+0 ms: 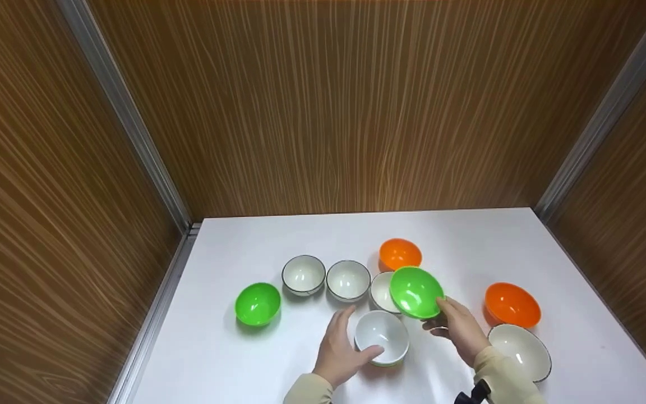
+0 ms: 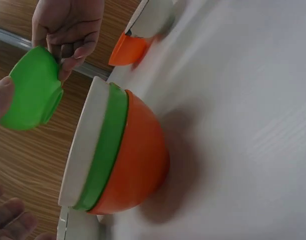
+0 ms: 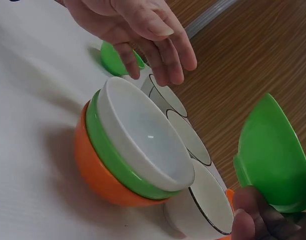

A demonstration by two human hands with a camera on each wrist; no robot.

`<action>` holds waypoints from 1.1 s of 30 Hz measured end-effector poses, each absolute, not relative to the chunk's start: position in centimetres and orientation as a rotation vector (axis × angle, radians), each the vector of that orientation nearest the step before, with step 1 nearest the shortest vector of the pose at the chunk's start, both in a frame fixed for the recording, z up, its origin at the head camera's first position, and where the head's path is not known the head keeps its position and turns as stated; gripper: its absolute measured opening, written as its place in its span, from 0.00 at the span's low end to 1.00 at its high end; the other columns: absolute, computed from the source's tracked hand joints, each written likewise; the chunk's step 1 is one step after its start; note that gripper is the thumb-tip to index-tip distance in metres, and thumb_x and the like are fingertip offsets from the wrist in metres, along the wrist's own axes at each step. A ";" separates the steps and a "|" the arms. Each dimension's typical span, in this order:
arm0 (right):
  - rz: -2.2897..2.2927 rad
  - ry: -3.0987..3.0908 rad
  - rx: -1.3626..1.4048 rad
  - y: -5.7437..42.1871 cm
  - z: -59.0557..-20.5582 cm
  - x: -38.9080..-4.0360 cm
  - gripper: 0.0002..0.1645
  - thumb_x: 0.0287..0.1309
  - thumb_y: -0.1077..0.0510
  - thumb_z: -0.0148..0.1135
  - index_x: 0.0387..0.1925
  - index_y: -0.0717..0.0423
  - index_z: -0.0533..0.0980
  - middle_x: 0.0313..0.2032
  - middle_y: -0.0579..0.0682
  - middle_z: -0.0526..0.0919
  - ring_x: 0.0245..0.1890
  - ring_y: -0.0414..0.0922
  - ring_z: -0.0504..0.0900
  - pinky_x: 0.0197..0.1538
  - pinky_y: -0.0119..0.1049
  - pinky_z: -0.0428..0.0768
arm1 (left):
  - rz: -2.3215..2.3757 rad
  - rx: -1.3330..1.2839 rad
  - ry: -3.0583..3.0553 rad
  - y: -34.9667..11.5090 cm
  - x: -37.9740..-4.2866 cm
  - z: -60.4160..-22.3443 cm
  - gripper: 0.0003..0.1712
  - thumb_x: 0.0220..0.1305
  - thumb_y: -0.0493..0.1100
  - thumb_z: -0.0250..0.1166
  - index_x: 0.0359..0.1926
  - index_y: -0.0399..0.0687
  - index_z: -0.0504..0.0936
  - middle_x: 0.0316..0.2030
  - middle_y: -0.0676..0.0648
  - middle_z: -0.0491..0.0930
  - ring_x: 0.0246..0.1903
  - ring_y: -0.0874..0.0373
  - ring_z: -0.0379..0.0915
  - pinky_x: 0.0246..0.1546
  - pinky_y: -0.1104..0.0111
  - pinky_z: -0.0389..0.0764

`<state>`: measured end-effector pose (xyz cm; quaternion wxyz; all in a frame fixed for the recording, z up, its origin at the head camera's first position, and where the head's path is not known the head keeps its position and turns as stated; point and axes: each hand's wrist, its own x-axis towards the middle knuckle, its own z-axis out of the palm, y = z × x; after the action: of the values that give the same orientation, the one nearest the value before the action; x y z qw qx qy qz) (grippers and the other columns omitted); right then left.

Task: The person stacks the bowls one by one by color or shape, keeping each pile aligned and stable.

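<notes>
My right hand (image 1: 460, 328) pinches a green bowl (image 1: 415, 292) by its near right edge, thumb at the rim and fingers beneath. The bowl is held in the air, right of a nested stack and partly in front of a white bowl (image 1: 380, 290). At the top of the stack sits a plain white bowl (image 1: 382, 331), inside a green bowl (image 2: 109, 145), which rests in an orange bowl (image 2: 145, 155). My left hand (image 1: 338, 349) hovers by the stack's left side with thumb and fingers spread, holding nothing; the right wrist view shows it apart from the stack.
Two dark-rimmed white bowls (image 1: 304, 274) stand left of the half-hidden one. Farther left is another green bowl (image 1: 258, 304). One orange bowl (image 1: 400, 254) stands behind; another orange bowl (image 1: 511, 304) and a white bowl (image 1: 520, 352) are at right. Wood-grain panels (image 1: 356, 106) border the white table (image 1: 199, 348).
</notes>
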<state>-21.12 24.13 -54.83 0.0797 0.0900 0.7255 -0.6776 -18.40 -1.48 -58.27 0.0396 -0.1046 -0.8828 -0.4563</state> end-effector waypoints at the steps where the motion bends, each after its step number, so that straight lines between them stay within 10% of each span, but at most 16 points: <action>1: -2.005 2.181 0.243 23.9 -54.8 -21.1 0.25 0.67 0.45 0.41 0.48 0.63 0.70 0.33 0.59 0.78 0.33 0.52 0.77 0.38 0.39 0.78 | -1.397 -0.324 -2.701 -1.4 -18.4 -58.1 0.59 0.35 0.75 0.64 0.66 0.53 0.58 0.61 0.53 0.61 0.60 0.55 0.58 0.60 0.58 0.62; 14: -1.638 2.374 -0.122 21.2 -54.0 -20.5 0.29 0.69 0.44 0.34 0.36 0.61 0.74 0.23 0.54 0.76 0.24 0.48 0.75 0.29 0.38 0.76 | -1.443 -0.367 -2.682 -0.4 -18.0 -57.3 0.68 0.27 0.70 0.73 0.69 0.63 0.47 0.63 0.57 0.58 0.61 0.60 0.55 0.61 0.58 0.60; 24: -1.440 2.617 -0.146 20.4 -56.0 -20.3 0.27 0.66 0.38 0.37 0.46 0.54 0.70 0.24 0.47 0.78 0.24 0.45 0.76 0.26 0.37 0.76 | -1.390 -0.404 -2.691 -0.7 -18.4 -59.2 0.65 0.27 0.71 0.72 0.68 0.58 0.52 0.61 0.56 0.60 0.59 0.59 0.58 0.60 0.58 0.62; 33: -1.265 2.890 -0.130 20.4 -57.0 -20.5 0.18 0.65 0.45 0.48 0.40 0.48 0.81 0.30 0.41 0.77 0.33 0.40 0.74 0.39 0.40 0.75 | -1.317 -0.368 -2.717 -0.8 -18.4 -61.0 0.67 0.27 0.75 0.67 0.68 0.54 0.51 0.62 0.51 0.59 0.60 0.55 0.57 0.60 0.56 0.62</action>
<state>-20.52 20.39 -57.02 -0.0080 -0.0411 0.9153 -0.4007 -18.45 -0.78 -61.02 0.0499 -0.1208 -0.8921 -0.4325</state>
